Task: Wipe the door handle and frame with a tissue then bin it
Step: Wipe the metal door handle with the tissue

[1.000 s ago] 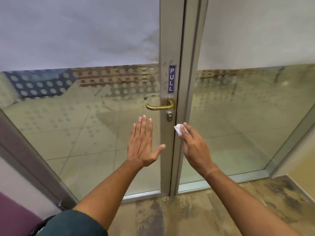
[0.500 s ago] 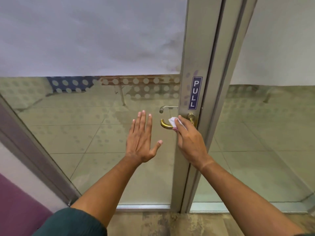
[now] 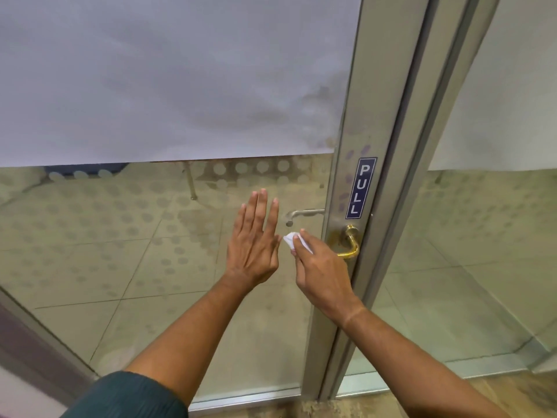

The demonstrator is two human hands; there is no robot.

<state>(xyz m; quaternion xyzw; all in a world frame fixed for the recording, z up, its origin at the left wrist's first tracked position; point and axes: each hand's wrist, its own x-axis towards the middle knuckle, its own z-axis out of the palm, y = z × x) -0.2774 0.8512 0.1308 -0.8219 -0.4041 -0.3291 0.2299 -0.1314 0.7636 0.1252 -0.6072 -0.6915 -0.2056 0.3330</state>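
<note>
right now the right hand (image 3: 322, 270) pinches a small white tissue (image 3: 290, 239) over the free end of the brass door handle (image 3: 349, 243), on the glass door just beside the metal frame (image 3: 346, 188). the left hand (image 3: 253, 245) is spread flat, empty, near the glass. best to wrap the tissue around the lever and draw it along with steady pressure, then do the frame.

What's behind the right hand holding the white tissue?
The brass lever handle: only its pivot end shows beside the right hand. The lever's free end is covered by hand and crumpled white tissue.
</note>
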